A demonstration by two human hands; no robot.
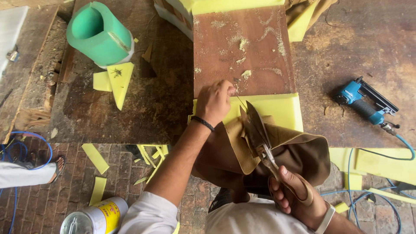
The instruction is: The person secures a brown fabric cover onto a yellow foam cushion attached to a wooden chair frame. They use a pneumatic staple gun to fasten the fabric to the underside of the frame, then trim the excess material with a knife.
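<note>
At the bottom of the frame, right of centre, the right hand (pixel 299 197) was closed around the handles of a pair of large scissors (pixel 259 132). The fingers passed through the loops, so the handles themselves were mostly hidden. The blades pointed up and a little to the left, and they stood slightly apart over the brown fabric (pixel 277 151). I could not tell if the blades were touching the fabric or only held above it.

The brown fabric lay folded in the lower middle of the frame, hanging over the near edge of the workbench (pixel 164 99). Its lower part disappeared behind the person's white shirt (pixel 251 219).

Higher, near the centre, the left hand (pixel 215 102) was closed, with the fingertips pinching something small at the border between the yellow foam (pixel 281 108) and the wooden board (pixel 242 47). What it pinched was too small to make out; it might have been the fabric edge or a thin thread.

In the lower left corner stood a tin can (pixel 93 218), partly cut off by the frame, with yellow foam strips (pixel 95 158) on the brick floor close to it. At the left edge a sandalled foot (pixel 58 167) of another person was visible.

At the right side, a blue pneumatic stapler (pixel 364 104) lay on the bench with its hose. In the upper left a green foam roll (pixel 99 34) stood on the bench.
</note>
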